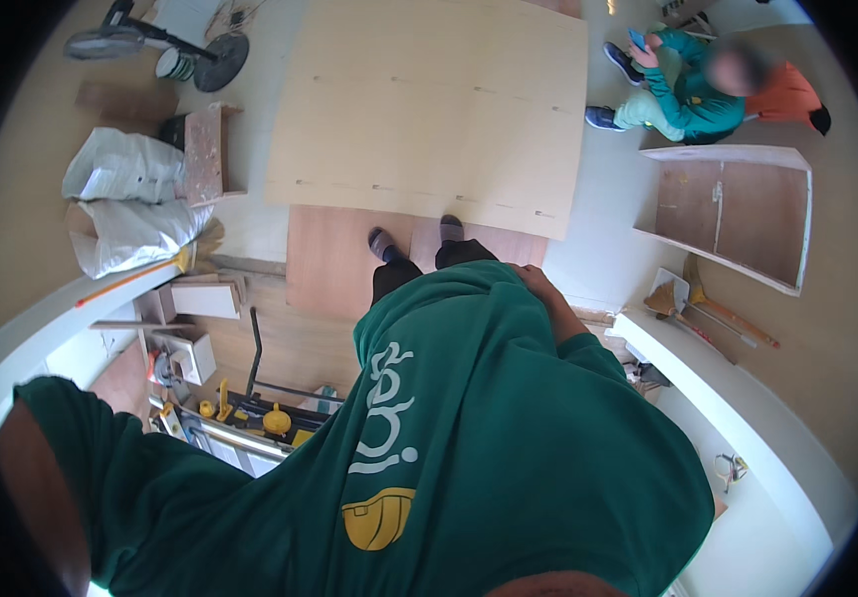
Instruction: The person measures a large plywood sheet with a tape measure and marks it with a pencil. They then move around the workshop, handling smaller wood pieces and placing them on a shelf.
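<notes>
My right hand (532, 279) rests against the lower front of my green shirt (509, 398), near the hem. Its fingers are tucked out of sight, so whether it is closed cannot be seen. My left arm (36, 488) is raised at the lower left, and the hand lies beyond the picture. In front of my feet a large tan board (429, 109) lies flat, with rows of small dark marks. I stand in grey slippers (451, 230) on reddish plywood sheets (324, 259) at the board's near edge.
A seated person (693, 95) holds a blue phone (638, 40) at the far right. Near them stands an open wooden box (733, 204). White sacks (125, 164), a fan (220, 60) and a long orange-handled tool (130, 284) are at left. Yellow tools (276, 420) lie behind me.
</notes>
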### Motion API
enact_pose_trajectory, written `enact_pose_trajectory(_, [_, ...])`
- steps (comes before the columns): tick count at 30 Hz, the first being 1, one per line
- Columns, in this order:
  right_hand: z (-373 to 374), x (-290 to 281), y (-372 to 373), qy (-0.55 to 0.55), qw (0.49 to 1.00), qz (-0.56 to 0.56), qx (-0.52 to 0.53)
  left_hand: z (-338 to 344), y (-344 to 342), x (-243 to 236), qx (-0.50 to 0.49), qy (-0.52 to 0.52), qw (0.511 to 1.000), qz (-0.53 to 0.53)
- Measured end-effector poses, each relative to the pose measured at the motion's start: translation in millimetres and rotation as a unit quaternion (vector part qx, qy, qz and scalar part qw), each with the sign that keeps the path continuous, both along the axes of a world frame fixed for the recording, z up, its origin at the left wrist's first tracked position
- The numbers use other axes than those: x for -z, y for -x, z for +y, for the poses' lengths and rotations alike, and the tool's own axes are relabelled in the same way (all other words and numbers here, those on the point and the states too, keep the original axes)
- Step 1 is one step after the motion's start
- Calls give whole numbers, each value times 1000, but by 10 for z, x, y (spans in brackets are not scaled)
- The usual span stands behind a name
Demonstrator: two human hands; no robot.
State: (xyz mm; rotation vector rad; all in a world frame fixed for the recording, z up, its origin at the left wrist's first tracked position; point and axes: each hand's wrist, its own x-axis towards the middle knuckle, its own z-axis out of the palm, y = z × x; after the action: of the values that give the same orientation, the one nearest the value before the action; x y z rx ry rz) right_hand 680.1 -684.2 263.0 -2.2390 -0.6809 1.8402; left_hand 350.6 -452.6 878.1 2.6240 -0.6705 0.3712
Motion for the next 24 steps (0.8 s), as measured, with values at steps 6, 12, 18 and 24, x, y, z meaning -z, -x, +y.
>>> enact_pose_trajectory(6, [-199, 53, 26, -101, 991, -44, -78, -106, -502, 260, 51, 3, 997, 52])
enact_pose_trajectory(12, [-299, 66, -126, -6, 998, -62, -33, -133, -665, 293, 56, 2, 996, 67])
enact_pose_trajectory(18, [-323, 64, -189, -18, 1000, -6, 13, -146, -772, 287, 65, 12, 994, 83])
enact_pose_trajectory(24, [-192, -54, -225, 46, 999, 9, -1, -139, -933, 275, 60, 13, 994, 86])
